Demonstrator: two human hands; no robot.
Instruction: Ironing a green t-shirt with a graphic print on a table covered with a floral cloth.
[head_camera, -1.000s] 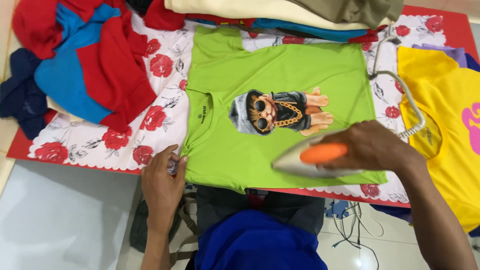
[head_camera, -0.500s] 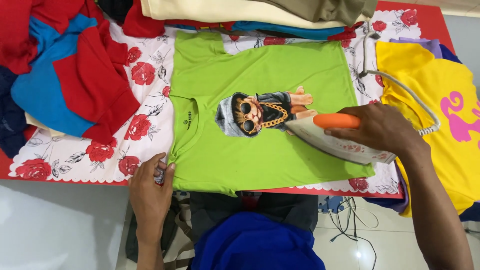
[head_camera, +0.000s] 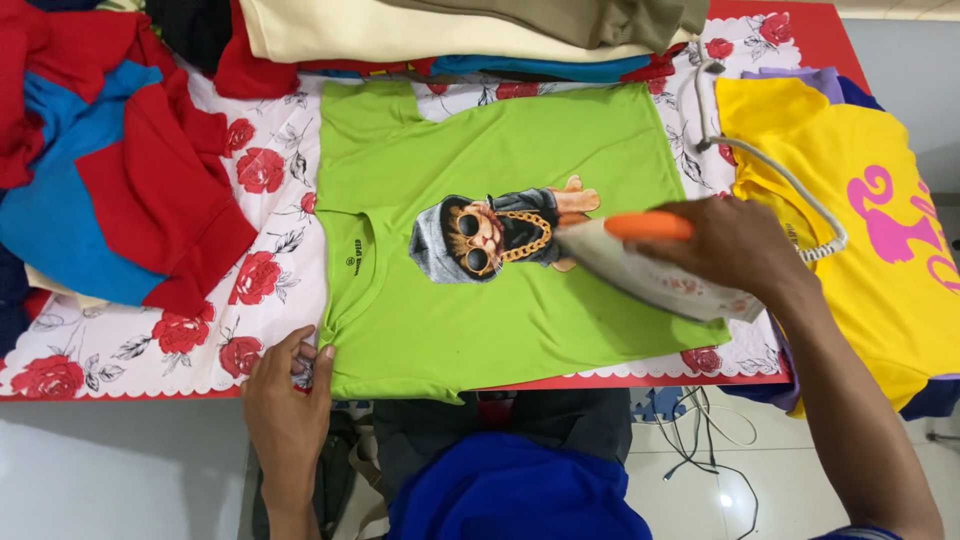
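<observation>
Hands at the ironing table

Left hand (head_camera: 285, 400), near edge: fingers flat, pinning the green T-shirt (head_camera: 480, 330) at its near-left sleeve hem. Right hand (head_camera: 735, 245): clenched round the orange-handled iron (head_camera: 655, 275), sole on the shirt's right half beside the cat print (head_camera: 495, 235). Flowered cloth (head_camera: 150, 345) beneath. Yellow shirt (head_camera: 860, 170) right; folded garments (head_camera: 450, 30) far. Step judged: pressing.
</observation>
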